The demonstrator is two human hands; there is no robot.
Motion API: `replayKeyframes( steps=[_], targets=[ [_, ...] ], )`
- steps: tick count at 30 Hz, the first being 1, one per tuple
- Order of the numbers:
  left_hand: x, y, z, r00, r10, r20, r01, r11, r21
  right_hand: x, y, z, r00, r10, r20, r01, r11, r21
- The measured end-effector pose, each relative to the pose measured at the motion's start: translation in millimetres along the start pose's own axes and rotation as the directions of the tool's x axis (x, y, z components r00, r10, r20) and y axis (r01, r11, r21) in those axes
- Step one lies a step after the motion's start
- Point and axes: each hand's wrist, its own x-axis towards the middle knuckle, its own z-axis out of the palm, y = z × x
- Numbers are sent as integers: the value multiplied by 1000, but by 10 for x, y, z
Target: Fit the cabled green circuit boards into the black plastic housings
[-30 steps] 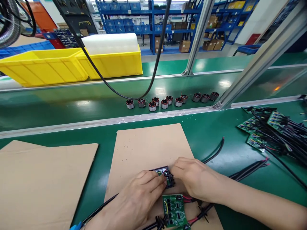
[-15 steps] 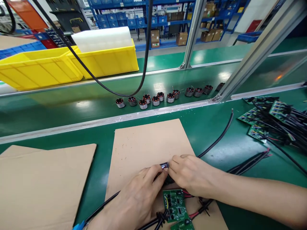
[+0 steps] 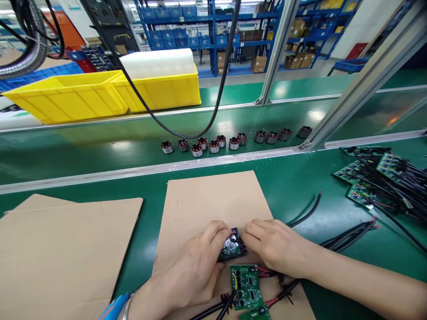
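My left hand (image 3: pixel 196 260) grips the left side of a small circuit board (image 3: pixel 231 250) in a black housing, thumb and fingers at its edge. At the housing's right edge, my right hand (image 3: pixel 273 242) has its fingers curled together, apparently on a black cable (image 3: pixel 308 212) that comes out behind it; the fingertips are partly hidden. Just below lies a green circuit board (image 3: pixel 245 284) with red and black leads and a knotted black cable, overlapping another green board (image 3: pixel 255 314). Everything rests on a cardboard sheet (image 3: pixel 213 200).
Another cardboard stack (image 3: pixel 66 253) lies left. Circuit boards with black cables (image 3: pixel 387 178) are heaped at right, near loose cables (image 3: pixel 350 233). Beyond a metal rail (image 3: pixel 200 166) stand several motor stators (image 3: pixel 214 146). A black cable (image 3: pixel 222 84) hangs ahead, before yellow bins (image 3: pixel 160 93) and a slanted metal post (image 3: pixel 363 73).
The housed board has come into clearer view between my hands. My right hand has shifted slightly right, away from my left fingertips. The cable's free end has dropped lower, and the view has shifted.
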Motion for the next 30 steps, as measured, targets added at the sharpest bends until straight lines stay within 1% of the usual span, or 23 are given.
replayKeyframes(
  steps=[3, 7, 10, 13, 15, 17, 19, 20, 23, 25, 26, 28, 29, 30],
  targets=[
    [0, 12, 23, 1000, -2, -2, 2, 1000, 24, 12, -19, -24, 998, -56, 13, 56, 998, -34],
    [15, 25, 103, 1000, 15, 25, -16, 998, 65, 58, -50, -79, 996, -86, 22, 87, 995, -55],
    [68, 94, 147, 999, 13, 39, -19, 989, 149, 99, -58, -101, 994, -105, 30, 107, 991, -74],
    [138, 187, 111, 997, -12, 72, -4, 978, 207, 110, -29, -80, 993, -105, 49, 108, 993, -56],
    [159, 209, 46, 997, 0, 77, -13, 986, 166, 90, 14, -49, 995, -91, 39, 91, 996, 2],
    [151, 182, -39, 997, 40, 59, -44, 996, 71, 52, 68, -21, 999, -52, 6, 51, 996, 72],
    [125, 129, -124, 997, 71, 17, -71, 997, -22, 1, 114, -10, 1000, 12, -27, -8, 989, 144],
    [109, 104, -159, 998, 68, -13, -69, 996, -52, -26, 130, -11, 998, 46, -38, -38, 983, 180],
    [45, 62, -188, 994, 21, -109, -29, 997, -65, -89, 155, -22, 993, 108, -39, -93, 956, 277],
    [-27, 49, -113, 993, 25, -117, -27, 999, -24, -104, 168, -20, 991, 125, -42, -106, 942, 318],
    [-69, 37, -42, 993, 47, -105, -46, 999, 15, -105, 171, -12, 990, 134, -51, -111, 938, 328],
    [-128, -20, 161, 988, 118, -100, -105, 986, 132, -102, 153, 14, 984, 154, -83, -121, 941, 315],
    [-113, -71, 283, 974, 182, -137, -154, 969, 194, -99, 129, 30, 983, 158, -97, -125, 950, 286],
    [-45, -133, 409, 952, 230, -201, -176, 952, 252, -92, 101, 46, 982, 158, -107, -128, 961, 245]
  ],
)
